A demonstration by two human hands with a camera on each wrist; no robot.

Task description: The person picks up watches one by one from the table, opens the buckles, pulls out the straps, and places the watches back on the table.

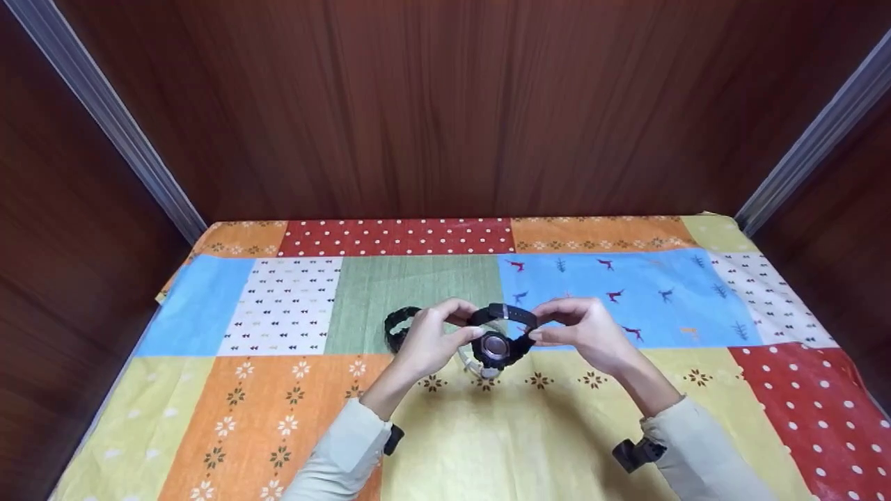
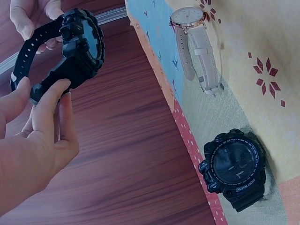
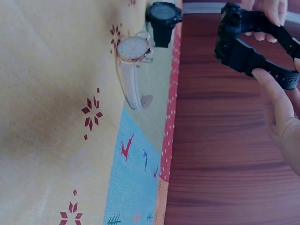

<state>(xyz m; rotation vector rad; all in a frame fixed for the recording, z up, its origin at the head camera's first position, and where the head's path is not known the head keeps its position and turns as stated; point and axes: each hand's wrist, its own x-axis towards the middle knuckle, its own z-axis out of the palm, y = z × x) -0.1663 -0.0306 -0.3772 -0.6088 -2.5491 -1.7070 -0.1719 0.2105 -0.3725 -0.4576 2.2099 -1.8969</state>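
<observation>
A black digital sports watch (image 1: 495, 346) with its strap closed into a loop is held up above the table between both hands. My left hand (image 1: 430, 341) pinches one side of the strap between thumb and fingers. On the opposite side, my right hand (image 1: 588, 332) pinches the strap the same way. The left wrist view shows the watch's bulky case (image 2: 84, 42) and perforated strap. Beneath it on the cloth lies a white-strapped watch (image 2: 188, 17) with a pale dial and rose-gold rim. Another black sports watch (image 2: 234, 161) lies to the left, partly hidden by my left hand in the head view.
A patchwork-patterned tablecloth (image 1: 278, 410) covers the table. Dark wood panels (image 1: 445, 104) stand behind it and at both sides, with grey metal strips (image 1: 118, 118) at the corners. Black wrist devices (image 1: 637, 454) sit at the sleeve cuffs.
</observation>
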